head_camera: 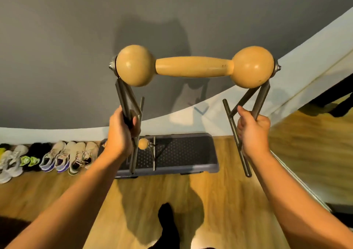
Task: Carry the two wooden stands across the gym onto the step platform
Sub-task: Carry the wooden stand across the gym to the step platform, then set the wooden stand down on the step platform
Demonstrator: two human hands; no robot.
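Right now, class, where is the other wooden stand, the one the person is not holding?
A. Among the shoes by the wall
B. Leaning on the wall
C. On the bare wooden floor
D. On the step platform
D: the second stand sits on the dark step platform, partly hidden behind the left hand.

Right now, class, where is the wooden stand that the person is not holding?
In the head view it stands on the left part of the step platform by the wall, its wooden knob showing just beside the left hand, right of the row of shoes.
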